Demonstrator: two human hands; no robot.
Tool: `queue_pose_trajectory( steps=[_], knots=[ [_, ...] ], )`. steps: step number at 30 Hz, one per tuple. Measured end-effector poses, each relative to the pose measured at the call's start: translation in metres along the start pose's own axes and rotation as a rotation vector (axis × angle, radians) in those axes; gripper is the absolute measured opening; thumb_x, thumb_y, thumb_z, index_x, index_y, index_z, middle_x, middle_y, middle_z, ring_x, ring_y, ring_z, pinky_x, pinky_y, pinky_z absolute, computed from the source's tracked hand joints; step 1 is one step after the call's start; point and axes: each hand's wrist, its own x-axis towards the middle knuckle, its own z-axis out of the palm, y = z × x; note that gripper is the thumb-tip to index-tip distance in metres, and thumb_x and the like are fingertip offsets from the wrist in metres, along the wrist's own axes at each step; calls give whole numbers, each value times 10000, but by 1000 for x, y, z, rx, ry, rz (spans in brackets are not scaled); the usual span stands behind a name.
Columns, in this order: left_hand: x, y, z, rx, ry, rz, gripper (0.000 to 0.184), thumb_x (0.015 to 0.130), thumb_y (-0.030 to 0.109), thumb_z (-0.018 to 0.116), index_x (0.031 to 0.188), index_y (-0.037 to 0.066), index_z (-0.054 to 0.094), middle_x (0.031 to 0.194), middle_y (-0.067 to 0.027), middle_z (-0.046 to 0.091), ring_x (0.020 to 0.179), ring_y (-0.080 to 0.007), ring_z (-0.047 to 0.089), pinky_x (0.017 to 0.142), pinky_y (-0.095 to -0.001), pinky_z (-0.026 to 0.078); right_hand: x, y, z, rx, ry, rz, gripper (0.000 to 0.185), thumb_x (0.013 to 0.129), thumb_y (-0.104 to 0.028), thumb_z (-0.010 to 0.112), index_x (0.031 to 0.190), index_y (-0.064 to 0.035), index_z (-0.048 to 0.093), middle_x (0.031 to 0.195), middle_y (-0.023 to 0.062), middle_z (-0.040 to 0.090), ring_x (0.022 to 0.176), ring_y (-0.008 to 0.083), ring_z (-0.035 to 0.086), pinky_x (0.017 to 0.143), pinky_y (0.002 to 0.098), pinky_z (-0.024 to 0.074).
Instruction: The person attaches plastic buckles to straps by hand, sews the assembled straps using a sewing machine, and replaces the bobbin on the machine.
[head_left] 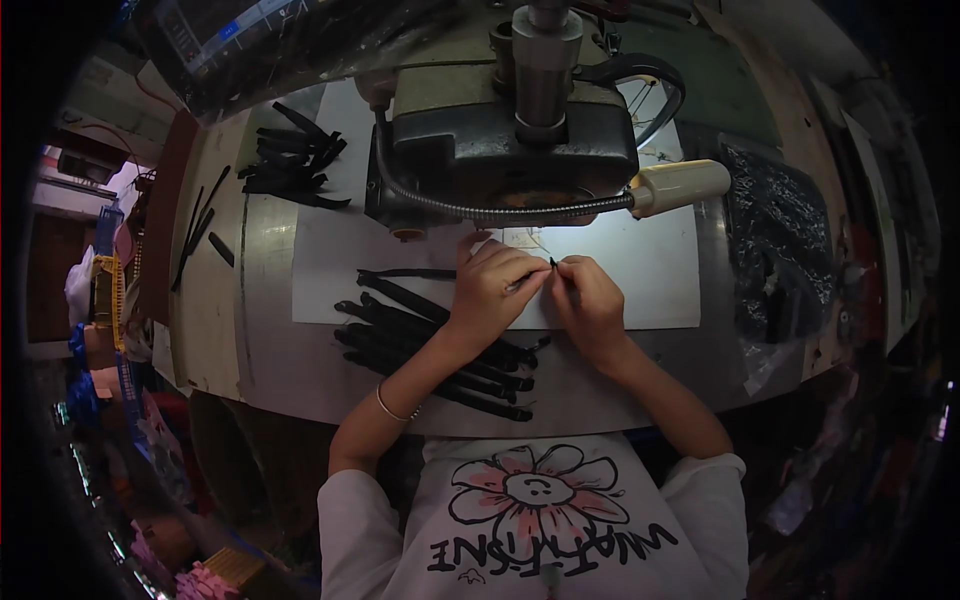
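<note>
Under the lit microscope-like machine (500, 150), my two hands meet over a white sheet (660, 270). My left hand (495, 285) is closed, its thumb and finger pinched on a small black piece (553, 263). From the other side my right hand (588, 298) pinches at the same piece, with its fingertips almost touching those of my left hand. The piece is too small to make out fully. Several long black strips (410, 340) lie in a bundle beside and partly beneath my left forearm.
Another pile of black strips (295, 160) lies at the back left, with a few thin ones (200, 230) further left. A clear plastic bag (780, 250) with dark contents lies at the right. A screen (250, 40) stands at the upper left. A lamp (680, 188) juts out.
</note>
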Motion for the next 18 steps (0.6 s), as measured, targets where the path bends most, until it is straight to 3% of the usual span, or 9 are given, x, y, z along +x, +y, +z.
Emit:
queue_pose_trajectory(
  steps=[3,6,9,12,15,18],
  knots=[
    [0,0,-2,-50,10,-63,70,695,140,697,738,104,655,730,6,644,717,-154,568,875,-332,321,1,-2,1,12,-11,17,112,746,27,604,826,12,527,786,147,565,665,289,578,574,317,467],
    [0,-1,-3,-75,16,-94,73,703,155,699,742,108,659,737,9,649,735,-152,569,873,-334,315,1,-5,-4,84,-60,156,85,769,12,601,824,17,536,754,128,580,632,233,590,561,296,467],
    [1,0,-3,-91,21,-115,80,706,167,702,734,105,659,733,9,649,741,-155,567,857,-331,317,3,-8,-7,370,-108,503,72,795,-14,600,817,21,540,712,95,588,613,159,585,548,274,461],
    [1,1,-2,-55,7,-99,81,713,176,697,727,105,660,728,8,649,731,-155,562,846,-332,317,1,-4,-7,495,-115,611,86,812,-34,600,821,29,543,699,71,596,625,108,574,544,258,460],
    [3,5,-3,15,1,-89,88,719,192,690,717,110,657,725,10,649,717,-152,556,856,-341,311,-3,-1,-2,325,-63,426,73,793,-12,600,819,21,540,704,92,579,601,165,578,536,278,455],
    [4,4,-1,86,-55,-87,96,717,204,685,713,114,653,708,13,643,707,-151,553,870,-350,301,-3,2,0,85,-36,93,73,770,10,598,809,10,536,710,115,552,585,242,563,534,305,447]
  ],
)
